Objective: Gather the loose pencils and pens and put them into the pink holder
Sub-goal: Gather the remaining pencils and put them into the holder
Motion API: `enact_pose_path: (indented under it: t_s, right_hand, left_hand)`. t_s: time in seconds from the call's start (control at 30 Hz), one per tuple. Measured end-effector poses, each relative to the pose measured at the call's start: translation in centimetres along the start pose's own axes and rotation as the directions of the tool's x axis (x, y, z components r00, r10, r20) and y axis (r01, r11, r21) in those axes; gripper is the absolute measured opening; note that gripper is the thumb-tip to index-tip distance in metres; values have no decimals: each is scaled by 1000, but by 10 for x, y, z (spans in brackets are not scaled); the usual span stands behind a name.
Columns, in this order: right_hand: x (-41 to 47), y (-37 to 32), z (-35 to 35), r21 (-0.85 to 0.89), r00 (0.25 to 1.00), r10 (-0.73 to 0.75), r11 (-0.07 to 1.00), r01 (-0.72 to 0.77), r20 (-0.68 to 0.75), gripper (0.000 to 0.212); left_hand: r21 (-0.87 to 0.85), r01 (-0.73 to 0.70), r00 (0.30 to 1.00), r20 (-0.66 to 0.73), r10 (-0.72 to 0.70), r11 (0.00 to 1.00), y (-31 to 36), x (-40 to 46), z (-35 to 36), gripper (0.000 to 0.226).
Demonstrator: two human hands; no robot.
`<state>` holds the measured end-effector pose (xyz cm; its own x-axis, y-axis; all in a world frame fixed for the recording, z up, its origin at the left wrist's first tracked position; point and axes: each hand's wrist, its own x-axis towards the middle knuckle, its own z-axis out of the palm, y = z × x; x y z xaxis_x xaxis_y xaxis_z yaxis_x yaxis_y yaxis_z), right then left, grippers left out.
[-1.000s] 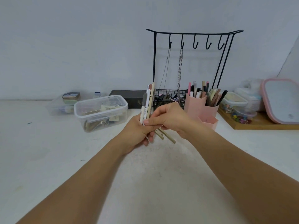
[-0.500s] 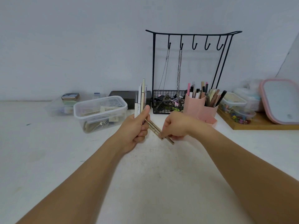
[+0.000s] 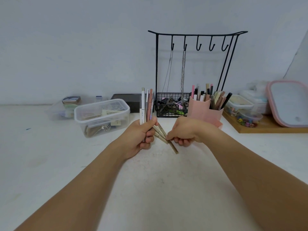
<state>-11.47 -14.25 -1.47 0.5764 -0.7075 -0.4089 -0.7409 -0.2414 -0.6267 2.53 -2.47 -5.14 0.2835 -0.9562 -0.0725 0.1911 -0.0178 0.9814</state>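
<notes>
Left hand raised above the white table, grip curled tight around a bundle of pens and pencils held upright, tips pointing up in front of the wall. Right hand just beside it, low over the table, grip narrow, thumb and forefinger pinching a few gold-toned pencils that slant down to the right, their upper ends reaching up to the left hand's fingers, their lower ends poking out below the right hand. Cannot tell whether those lower ends touch the table. Pink holder behind the right hand, standing on the table, already stocked with upright pens and pencils in several compartments. Black wire rack to the holder's left and behind, with a row of hooks, two chains hanging from them, and a mesh basket at its base full of clips and small items. Clear lidded container to the left of the hands, holding papers and metal bits; a second clear box further left and a dark box behind. Wooden tray at the far right carrying small clear tubs and a pink-rimmed item leaning upright.
</notes>
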Motion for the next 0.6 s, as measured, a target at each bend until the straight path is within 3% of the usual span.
enact_pose_path:
  t_s: [0.2,0.37,0.47,0.6]
  right_hand:
    - [-2,-4,-5,-61,1000,-22,998,21,-20,31]
    - [0,-2,2,-74,993,-53,996,45,-110,12]
    - [2,1,-1,123,972,-161,975,183,-172,10]
    - [-10,-13,-6,505,894,-390,739,447,-221,15]
  left_hand:
    - [45,-9,999,-38,11,999,0,-2,2,25]
    - [41,14,999,-43,-12,999,2,-1,1,40]
    - [24,31,999,-44,-30,999,3,0,1,40]
    - [-28,48,999,4,-48,998,3,0,0,37]
